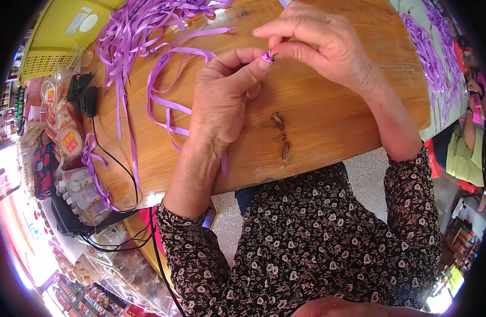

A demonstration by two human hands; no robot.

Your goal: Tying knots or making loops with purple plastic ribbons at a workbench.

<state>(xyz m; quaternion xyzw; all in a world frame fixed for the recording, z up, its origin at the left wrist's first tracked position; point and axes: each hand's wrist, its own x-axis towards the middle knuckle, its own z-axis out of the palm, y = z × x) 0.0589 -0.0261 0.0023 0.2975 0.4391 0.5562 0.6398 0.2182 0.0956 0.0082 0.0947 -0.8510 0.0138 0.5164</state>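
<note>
My left hand pinches the end of a purple ribbon between thumb and forefinger, over the wooden table. A tiny dark piece sticks out at that end. My right hand comes in from the right, its thumb and a finger brought together at the dark piece and another finger stretched out above. What those fingertips grip is too small to make out. Beside my left wrist, a loose length of purple ribbon curves over the table. A large heap of purple ribbons lies at the far left.
A yellow-green plastic basket stands at the far left. Near the table's left edge are a black device with a cable and clear plastic packages. More purple ribbons lie on a pale surface at right. Another person sits beyond it.
</note>
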